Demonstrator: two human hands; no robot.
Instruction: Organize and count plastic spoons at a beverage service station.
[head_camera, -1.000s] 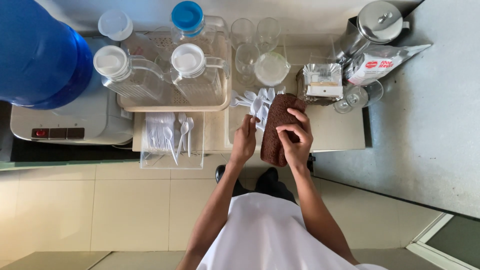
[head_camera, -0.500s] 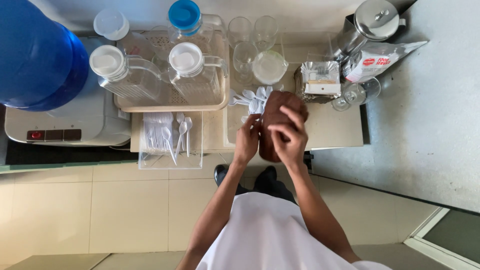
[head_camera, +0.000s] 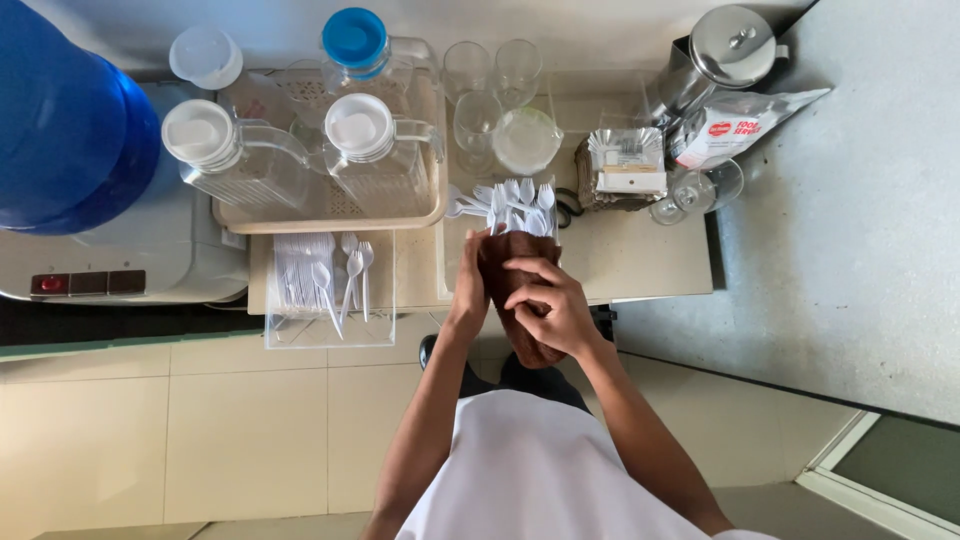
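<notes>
At the front edge of the counter, just below the middle of the view, a brown holder full of white plastic spoons is tipped away from the person, spoon bowls fanning out at twelve o'clock. The right hand wraps the holder's side with fingers curled closed on it; the left hand lies flat against its nine o'clock side, fingers straight. The holder looks light and fairly stiff, likely woven or wooden, so a grip round its middle suits it; the loose spoons are slippery and could spill if it tilts further.

At nine o'clock sits a clear box with more spoons. At eleven o'clock a beige tray carries clear jugs with white lids. Drinking glasses stand at twelve o'clock, a napkin basket at one, a steel kettle and a white bag at two. A blue water bottle fills ten o'clock. The floor is beige tile, grey to the right.
</notes>
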